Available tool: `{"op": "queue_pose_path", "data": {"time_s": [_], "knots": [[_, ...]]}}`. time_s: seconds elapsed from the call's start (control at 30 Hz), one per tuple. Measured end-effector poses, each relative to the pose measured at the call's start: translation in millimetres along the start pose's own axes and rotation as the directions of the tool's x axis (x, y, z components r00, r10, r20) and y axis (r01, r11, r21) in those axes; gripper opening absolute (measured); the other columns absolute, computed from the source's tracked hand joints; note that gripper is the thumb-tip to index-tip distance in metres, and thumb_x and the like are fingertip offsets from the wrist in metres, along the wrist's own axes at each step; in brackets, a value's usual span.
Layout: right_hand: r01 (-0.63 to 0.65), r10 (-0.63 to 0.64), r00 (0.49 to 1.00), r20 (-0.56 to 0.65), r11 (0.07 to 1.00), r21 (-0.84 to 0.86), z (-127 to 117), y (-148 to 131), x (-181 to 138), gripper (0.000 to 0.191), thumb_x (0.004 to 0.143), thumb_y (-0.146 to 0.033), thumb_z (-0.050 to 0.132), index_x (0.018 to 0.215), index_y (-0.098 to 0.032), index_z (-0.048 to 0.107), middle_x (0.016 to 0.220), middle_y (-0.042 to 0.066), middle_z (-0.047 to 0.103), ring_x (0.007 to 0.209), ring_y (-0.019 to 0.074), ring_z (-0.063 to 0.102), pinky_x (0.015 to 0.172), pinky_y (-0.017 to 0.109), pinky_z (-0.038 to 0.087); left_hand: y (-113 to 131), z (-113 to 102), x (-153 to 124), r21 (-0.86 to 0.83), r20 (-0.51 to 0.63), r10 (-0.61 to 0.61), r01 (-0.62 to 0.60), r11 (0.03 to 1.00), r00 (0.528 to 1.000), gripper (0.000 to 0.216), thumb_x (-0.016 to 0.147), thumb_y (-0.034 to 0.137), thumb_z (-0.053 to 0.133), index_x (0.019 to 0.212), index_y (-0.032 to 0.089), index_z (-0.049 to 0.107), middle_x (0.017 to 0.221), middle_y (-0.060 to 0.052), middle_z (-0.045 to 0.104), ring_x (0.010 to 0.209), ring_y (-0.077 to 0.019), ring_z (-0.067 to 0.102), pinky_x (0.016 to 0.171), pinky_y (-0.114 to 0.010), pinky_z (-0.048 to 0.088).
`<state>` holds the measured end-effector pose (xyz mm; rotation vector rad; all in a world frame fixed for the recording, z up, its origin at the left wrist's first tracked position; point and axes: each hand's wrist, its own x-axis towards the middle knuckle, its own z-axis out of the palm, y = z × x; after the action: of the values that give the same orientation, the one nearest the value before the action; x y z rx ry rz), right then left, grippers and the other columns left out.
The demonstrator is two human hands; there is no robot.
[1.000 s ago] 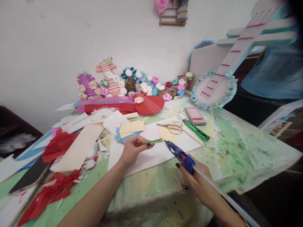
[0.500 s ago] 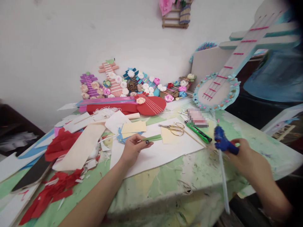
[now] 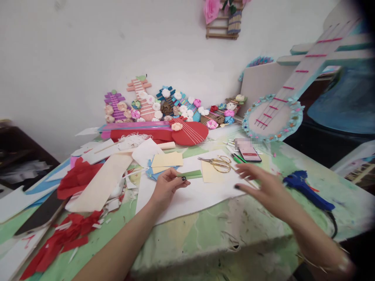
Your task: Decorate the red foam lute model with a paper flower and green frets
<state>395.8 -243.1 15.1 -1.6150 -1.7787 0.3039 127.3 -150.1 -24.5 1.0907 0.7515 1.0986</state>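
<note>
Vs a moment ago, the glue gun (image 3: 309, 190) has left your R hand (image 3: 262, 189); its curved blue plastic body now lies R on the paint-flecked green cloth (image 3: 181, 238). That hand's empty, fingers apart, nr the gold-handled metal scissors (image 3: 218, 161). Your L hand (image 3: 169, 185) still pinches the thin green strip (image 3: 193, 174), two-toned lengthwise, above the smooth white sheet (image 3: 195, 198).

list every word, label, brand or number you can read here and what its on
No text is readable.
Phone: partly pixelated, the rest too small and blurred.
White board, lower left: red marks, cannot tell if writing.
Glue gun: no lettering can be made out.
</note>
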Motion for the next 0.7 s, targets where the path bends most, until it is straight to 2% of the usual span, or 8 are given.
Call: {"op": "queue_pose_path", "data": {"time_s": [0.07,0.13,0.17,0.23,0.3,0.43,0.57,0.7], "knots": [[-0.087,-0.034,0.954,0.297,0.918,0.387,30.1,-26.1,20.5,0.046,0.071,-0.036,0.063,0.112,-0.019,0.049,0.092,0.007,0.064,0.078,0.0183,0.062,0.07,0.033,0.05,0.3,0.2,-0.4,0.002,0.001,-0.004,0.004,1.0,1.0,0.022,0.064,0.019,0.073,0.063,0.016,0.051,0.059,0.0,0.067,0.062,-0.0142,0.067,0.059,-0.023,0.051],[-0.22,-0.086,0.898,0.431,0.761,0.611,56.8,-39.5,38.9,0.049,0.065,-0.029,0.069,0.107,-0.018,0.048,0.076,0.002,0.064,0.068,0.0147,0.061,0.063,0.028,0.049,0.4,-0.5,-0.1,-0.005,0.004,-0.002,0.002,1.0,1.0,0.022,0.064,0.019,0.072,0.062,0.016,0.05,0.059,-0.001,0.067,0.061,-0.014,0.066,0.059,-0.023,0.05],[-0.257,-0.106,0.886,0.451,0.697,0.669,67.4,-42.8,46.5,0.046,0.064,-0.026,0.069,0.103,-0.017,0.048,0.071,0.0,0.064,0.061,0.013,0.06,0.058,0.026,0.048,0.4,-1.1,0.3,-0.009,0.004,-0.003,0.003,1.0,1.0,0.022,0.064,0.019,0.072,0.062,0.016,0.05,0.059,-0.001,0.067,0.061,-0.0138,0.066,0.059,-0.023,0.05],[-0.266,-0.136,0.892,0.431,0.613,0.744,82.0,-45.7,58.0,0.035,0.065,-0.025,0.069,0.093,-0.016,0.05,0.066,-0.002,0.062,0.055,0.0108,0.057,0.054,0.024,0.046,0.4,-2.4,1.5,-0.014,-0.003,-0.005,0.005,1.0,1.0,0.022,0.064,0.018,0.072,0.062,0.016,0.05,0.058,0.0,0.067,0.059,-0.0134,0.065,0.058,-0.023,0.049],[-0.233,-0.155,0.911,0.383,0.573,0.785,88.9,-46.0,64.0,0.025,0.068,-0.026,0.068,0.084,-0.015,0.051,0.063,-0.002,0.061,0.053,0.01,0.057,0.052,0.023,0.045,0.3,-3.2,2.7,-0.009,-0.014,-0.012,0.011,1.0,1.0,0.021,0.064,0.018,0.072,0.062,0.016,0.051,0.058,-0.001,0.067,0.059,-0.0133,0.065,0.057,-0.022,0.048],[-0.189,-0.161,0.936,0.313,0.521,0.832,92.0,-43.4,64.3,0.022,0.069,-0.027,0.068,0.077,-0.015,0.051,0.06,-0.002,0.061,0.053,0.0109,0.059,0.052,0.023,0.045,-0.3,-2.6,3.3,-0.023,-0.018,-0.04,0.04,0.999,0.999,0.019,0.065,0.017,0.071,0.062,0.016,0.052,0.056,0.0,0.066,0.056,-0.0116,0.062,0.055,-0.021,0.045],[-0.137,-0.169,0.95,0.262,0.529,0.837,95.1,-37.7,60.9,0.018,0.074,-0.027,0.065,0.078,-0.015,0.052,0.059,-0.001,0.062,0.053,0.011,0.059,0.052,0.023,0.045,-0.7,0.1,2.2,-0.024,0.016,-0.056,0.056,0.998,0.998,0.018,0.064,0.015,0.07,0.06,0.015,0.053,0.052,0.0,0.063,0.05,-0.0087,0.057,0.052,-0.018,0.041],[-0.141,-0.155,0.952,0.264,0.542,0.829,98.5,-32.9,60.2,0.021,0.074,-0.031,0.067,0.077,-0.015,0.053,0.061,0.0,0.064,0.053,0.0113,0.059,0.05,0.023,0.045,-0.3,2.4,2.0,-0.038,0.006,-0.086,0.086,0.996,0.996,0.018,0.062,0.012,0.07,0.057,0.015,0.053,0.045,0.002,0.058,0.045,-0.0063,0.051,0.047,-0.016,0.035]]}}
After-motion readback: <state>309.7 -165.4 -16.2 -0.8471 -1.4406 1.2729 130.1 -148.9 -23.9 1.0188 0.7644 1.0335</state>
